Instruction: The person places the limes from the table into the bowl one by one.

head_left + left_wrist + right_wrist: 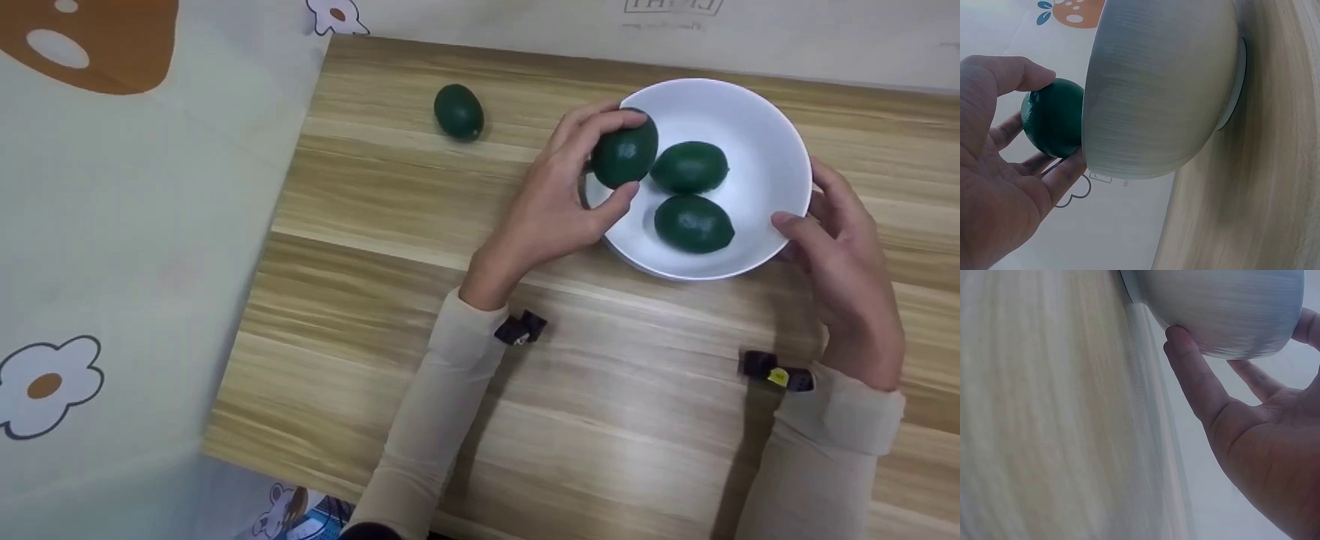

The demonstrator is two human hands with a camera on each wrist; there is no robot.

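A white bowl (766,169) stands on the wooden table, with two dark green limes (694,223) lying side by side in it. My left hand (551,195) holds another lime (625,154) between thumb and fingers, over the bowl's left rim. In the left wrist view that lime (1053,119) sits at the rim, its far side hidden by the bowl's wall (1157,90). My right hand (851,251) grips the bowl's right side, thumb over the rim and fingers against the outer wall, as the right wrist view also shows.
One more lime (459,112) lies on the table (360,300), left of the bowl near the back edge. The table's left edge borders a pale floor covering (150,247) with flower prints. Small black devices (521,328) are attached at both sleeve cuffs.
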